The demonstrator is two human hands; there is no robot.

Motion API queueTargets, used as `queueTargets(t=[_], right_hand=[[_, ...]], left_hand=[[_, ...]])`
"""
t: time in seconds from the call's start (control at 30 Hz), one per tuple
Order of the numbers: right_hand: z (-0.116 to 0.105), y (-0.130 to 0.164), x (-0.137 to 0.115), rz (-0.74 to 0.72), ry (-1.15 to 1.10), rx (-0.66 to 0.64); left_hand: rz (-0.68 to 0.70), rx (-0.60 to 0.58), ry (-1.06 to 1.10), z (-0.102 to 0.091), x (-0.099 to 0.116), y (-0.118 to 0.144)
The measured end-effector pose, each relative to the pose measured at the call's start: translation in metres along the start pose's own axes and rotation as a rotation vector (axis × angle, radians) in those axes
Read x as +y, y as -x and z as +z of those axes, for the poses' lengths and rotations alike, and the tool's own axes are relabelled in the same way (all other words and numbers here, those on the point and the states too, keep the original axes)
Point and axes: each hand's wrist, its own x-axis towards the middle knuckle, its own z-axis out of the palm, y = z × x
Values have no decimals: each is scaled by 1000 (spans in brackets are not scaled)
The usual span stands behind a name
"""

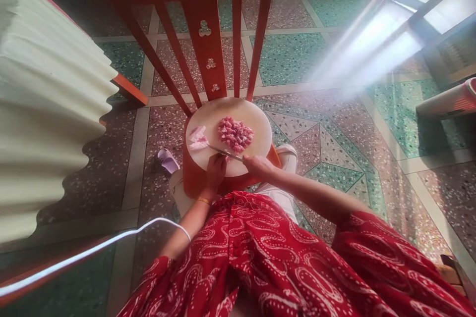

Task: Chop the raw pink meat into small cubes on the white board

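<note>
A round, pale cutting board (260,124) lies on the seat of a wooden chair. My right hand (258,166) is closed around the handle of a knife (224,152), whose blade points left across the board's near half. Close by the blade, my left hand (216,169) has its fingers curled down onto a small pink piece of meat (229,159), mostly hidden by fingers and knife. Beyond the knife sits a heap of diced raw meat (235,134). Pale, whitish-pink fatty pieces (198,138) lie at the board's left, near the knife tip.
The red-brown chair's slatted back (204,44) rises behind the board. A cream tablecloth (48,109) hangs at left, and a white cable (92,245) crosses the lower left. A lilac slipper (168,161) rests on the patterned floor. Sunlight falls at upper right.
</note>
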Motion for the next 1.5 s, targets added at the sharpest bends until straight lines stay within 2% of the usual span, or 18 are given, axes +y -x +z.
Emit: queueTargets(t=[0.1, 0.2, 0.37, 0.43, 0.6, 0.7, 0.9, 1.0, 1.17, 1.23, 1.4, 1.5], right_hand=[[1, 0, -8, 21, -11, -49], [-1, -18, -19, 20, -11, -67], [-4, -52, -40, -73, -45, 20], [-2, -50, -36, -83, -39, 19], [1, -21, 2, -4, 26, -29], [0, -9, 9, 25, 27, 4], [6, -4, -9, -5, 16, -56], [3, -21, -22, -11, -1, -60], [-3, -54, -45, -94, -26, 13], [0, -50, -40, -97, -7, 11], [4, -16, -1, -23, 40, -3], [0, -3, 5, 13, 45, 12]], left_hand=[[-20, -29, -13, 2, -2, 2], [-36, -36, 9, 5, -4, 1], [-6, -18, -26, 6, -5, -2], [-2, -17, -30, 5, -5, -2], [-18, -39, -6, -1, -2, 1], [-24, -43, -5, -4, 0, 4], [-38, -67, -19, -2, -1, 5], [-30, -54, -20, 1, -3, 3], [-33, -36, -68, 1, -6, 1], [-59, -38, -69, 0, -5, 2], [-75, -8, 24, -3, 0, 3], [-86, 12, 48, -6, 2, 3]])
